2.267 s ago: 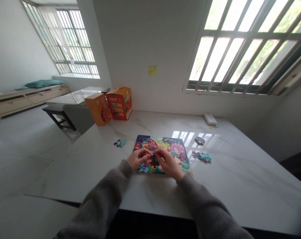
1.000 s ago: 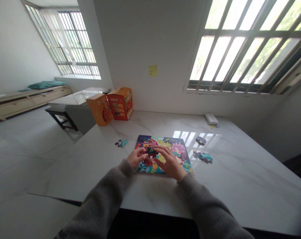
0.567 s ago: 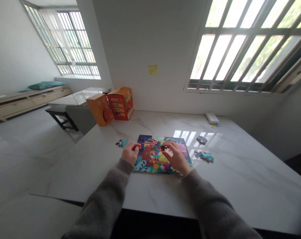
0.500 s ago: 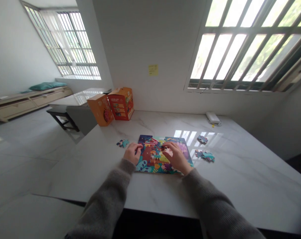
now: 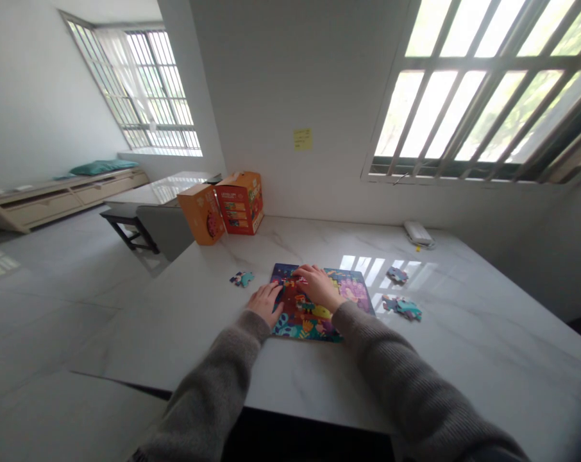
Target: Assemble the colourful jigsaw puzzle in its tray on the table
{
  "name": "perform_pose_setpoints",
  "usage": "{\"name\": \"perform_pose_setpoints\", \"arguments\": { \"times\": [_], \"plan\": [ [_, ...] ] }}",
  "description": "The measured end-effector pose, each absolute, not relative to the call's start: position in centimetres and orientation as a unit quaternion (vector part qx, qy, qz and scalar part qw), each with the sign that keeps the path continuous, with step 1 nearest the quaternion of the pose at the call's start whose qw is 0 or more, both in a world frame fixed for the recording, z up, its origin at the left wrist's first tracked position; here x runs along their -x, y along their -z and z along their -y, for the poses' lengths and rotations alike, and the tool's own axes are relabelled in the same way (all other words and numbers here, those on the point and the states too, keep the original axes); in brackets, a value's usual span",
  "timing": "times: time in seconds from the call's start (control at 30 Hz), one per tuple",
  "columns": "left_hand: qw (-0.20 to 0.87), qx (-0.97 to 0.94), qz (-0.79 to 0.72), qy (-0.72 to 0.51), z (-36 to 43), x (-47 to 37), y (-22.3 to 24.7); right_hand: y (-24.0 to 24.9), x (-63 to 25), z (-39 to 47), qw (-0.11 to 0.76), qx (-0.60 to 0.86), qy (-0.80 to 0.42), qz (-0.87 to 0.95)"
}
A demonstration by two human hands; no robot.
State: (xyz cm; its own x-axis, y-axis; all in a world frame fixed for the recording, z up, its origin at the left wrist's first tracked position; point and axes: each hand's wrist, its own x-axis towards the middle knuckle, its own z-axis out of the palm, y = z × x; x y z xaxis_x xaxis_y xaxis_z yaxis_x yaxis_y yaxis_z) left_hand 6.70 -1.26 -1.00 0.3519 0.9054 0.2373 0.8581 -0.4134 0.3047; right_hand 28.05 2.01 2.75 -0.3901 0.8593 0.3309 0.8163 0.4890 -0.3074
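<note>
The puzzle (image 5: 314,313) lies flat on the tabletop (image 5: 310,378), long axis left to right, printed flowers along the near edge. The left hand (image 5: 265,303), thumb and fingers parted, rests at its left edge; the right hand (image 5: 317,287) bends over the upper middle, any grip hidden. Loose pieces (image 5: 243,278) flank it. Beyond, a red box (image 5: 242,204) reads "LEVEL", contents hidden, beside an orange box (image 5: 201,215).

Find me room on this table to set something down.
Bare tabletop lies right of the rightmost loose pieces, and along the wall between the boxes and white device. The puzzle is crowded: left hand at its left edge, right hand over it.
</note>
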Motion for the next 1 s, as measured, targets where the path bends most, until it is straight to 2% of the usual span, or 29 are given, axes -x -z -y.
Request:
{"name": "perform_pose_setpoints", "arguments": {
  "times": [0.6, 0.9, 1.0],
  "plan": [
    [0.014, -0.833, -0.533, -0.147, 0.6, -7.6, 0.3, -1.5, -27.2, -2.0, 0.165, 0.505, -0.019, 0.847],
    [0.020, -0.835, -0.522, -0.174, 0.6, -7.5, 0.7, -2.3, -30.7, -1.6, 0.263, 0.454, -0.119, 0.843],
    [0.020, -0.834, -0.522, -0.179, 0.5, -7.5, 0.8, -2.9, -33.2, 0.5, 0.281, 0.459, -0.117, 0.835]
  ]
}}
